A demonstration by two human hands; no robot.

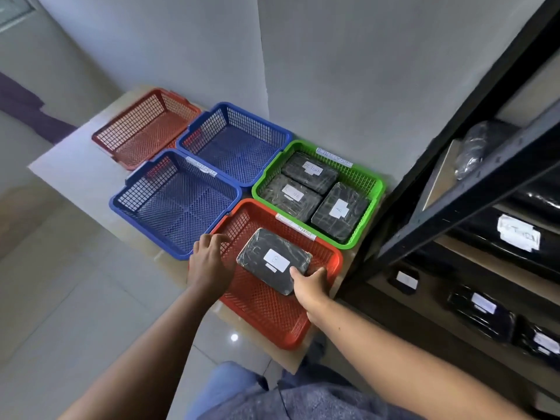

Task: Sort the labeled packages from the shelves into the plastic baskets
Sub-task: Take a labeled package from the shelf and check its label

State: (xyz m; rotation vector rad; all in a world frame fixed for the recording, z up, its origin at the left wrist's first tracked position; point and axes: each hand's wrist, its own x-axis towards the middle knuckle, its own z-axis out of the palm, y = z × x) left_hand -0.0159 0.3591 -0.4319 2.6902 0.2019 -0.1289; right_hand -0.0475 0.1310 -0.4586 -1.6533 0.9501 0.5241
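Note:
A black wrapped package [272, 259] with a white label lies tilted inside the near red basket [266, 310]. My right hand [309, 286] grips its near right corner, thumb on top. My left hand [210, 262] hovers over the basket's left rim with fingers loosely spread, holding nothing. The green basket [368, 180] behind holds three black labeled packages [339, 210]. More labeled black packages [518, 231] lie on the dark shelves [472, 192] at the right.
Two blue baskets [175, 204] [236, 140] and a far red basket [145, 125] stand on the low pale table [75, 165] against the grey wall. Tiled floor lies to the left. My knees in blue jeans show at the bottom.

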